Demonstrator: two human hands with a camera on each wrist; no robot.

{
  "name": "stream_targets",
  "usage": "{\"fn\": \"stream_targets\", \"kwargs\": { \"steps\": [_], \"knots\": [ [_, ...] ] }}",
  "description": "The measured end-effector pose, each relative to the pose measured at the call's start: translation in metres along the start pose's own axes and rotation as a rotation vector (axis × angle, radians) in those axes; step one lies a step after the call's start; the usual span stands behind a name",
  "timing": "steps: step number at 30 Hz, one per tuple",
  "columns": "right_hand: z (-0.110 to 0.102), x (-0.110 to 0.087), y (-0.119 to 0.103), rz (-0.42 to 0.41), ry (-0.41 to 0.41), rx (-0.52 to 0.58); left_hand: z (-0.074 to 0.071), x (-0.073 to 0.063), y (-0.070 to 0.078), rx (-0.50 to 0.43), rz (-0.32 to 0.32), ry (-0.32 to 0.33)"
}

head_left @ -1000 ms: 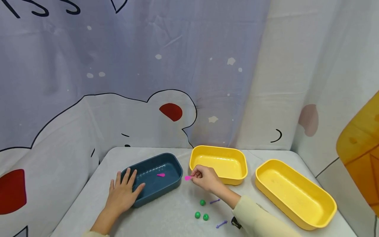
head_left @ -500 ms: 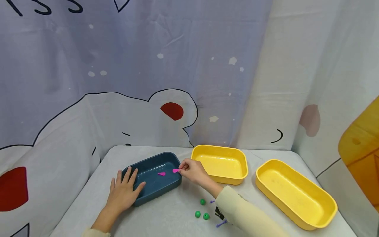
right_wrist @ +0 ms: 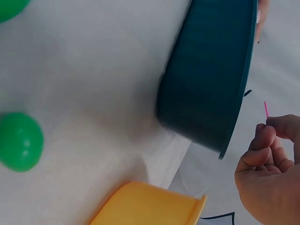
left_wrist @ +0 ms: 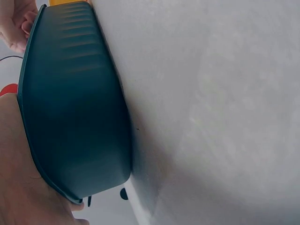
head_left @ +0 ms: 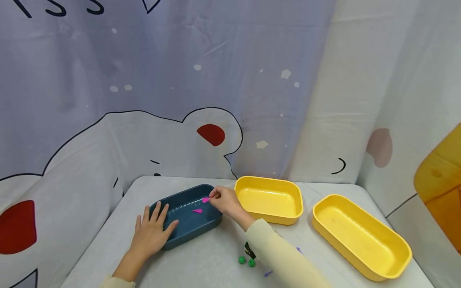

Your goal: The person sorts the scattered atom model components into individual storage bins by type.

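Note:
A dark blue tray (head_left: 187, 236) stands at the left of the table. My left hand (head_left: 149, 232) rests on its left end, fingers spread and straight over the rim. Between thumb and fingertips, my right hand (head_left: 225, 201) pinches a small pink teardrop-shaped piece (head_left: 205, 200) at the tray's right end. The right wrist view shows this piece edge-on as a thin pink strip (right_wrist: 266, 108), higher than the tray's rim. Another pink teardrop-shaped piece (head_left: 197, 211) lies inside the tray, on its floor.
Right of the blue tray stands a yellow tray (head_left: 270, 219), with a longer yellow tray (head_left: 354, 250) at the far right. Green beads (head_left: 242, 260) and purple double-ended sticks (head_left: 268, 274) lie near the front, partly hidden by my right sleeve (head_left: 284, 256). A printed curtain (head_left: 266, 100) hangs behind.
My right hand has moved left and away from me, carrying its pink piece from beside the blue tray to over its right end. The left hand has stayed on the tray.

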State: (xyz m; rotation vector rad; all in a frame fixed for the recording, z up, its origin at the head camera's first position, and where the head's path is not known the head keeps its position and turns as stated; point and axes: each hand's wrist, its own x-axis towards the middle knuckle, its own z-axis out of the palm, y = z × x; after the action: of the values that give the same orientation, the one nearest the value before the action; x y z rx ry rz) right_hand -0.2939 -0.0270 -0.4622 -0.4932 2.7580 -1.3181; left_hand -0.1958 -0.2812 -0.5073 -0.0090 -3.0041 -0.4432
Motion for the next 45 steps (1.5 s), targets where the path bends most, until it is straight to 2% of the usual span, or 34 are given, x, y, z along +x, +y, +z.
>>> {"fn": "stream_targets", "kwargs": {
  "steps": [13, 26, 34, 39, 45],
  "knots": [
    [0.005, 0.013, -0.002, 0.066, 0.023, -0.009, -0.001, 0.000, 0.005, 0.006, 0.001, 0.009],
    [-0.001, 0.018, 0.001, 0.103, 0.025, -0.005, 0.000, 0.001, 0.005, 0.011, -0.003, 0.009],
    [-0.005, 0.017, 0.003, 0.087, 0.051, -0.007, 0.000, 0.002, 0.003, 0.006, -0.004, 0.003],
    [-0.010, 0.015, 0.003, 0.067, 0.057, 0.041, -0.002, 0.003, 0.002, -0.006, -0.009, -0.013],
    [-0.019, 0.006, 0.005, 0.045, 0.058, 0.056, -0.005, 0.001, 0.000, -0.035, -0.026, -0.067]
  ]
}}
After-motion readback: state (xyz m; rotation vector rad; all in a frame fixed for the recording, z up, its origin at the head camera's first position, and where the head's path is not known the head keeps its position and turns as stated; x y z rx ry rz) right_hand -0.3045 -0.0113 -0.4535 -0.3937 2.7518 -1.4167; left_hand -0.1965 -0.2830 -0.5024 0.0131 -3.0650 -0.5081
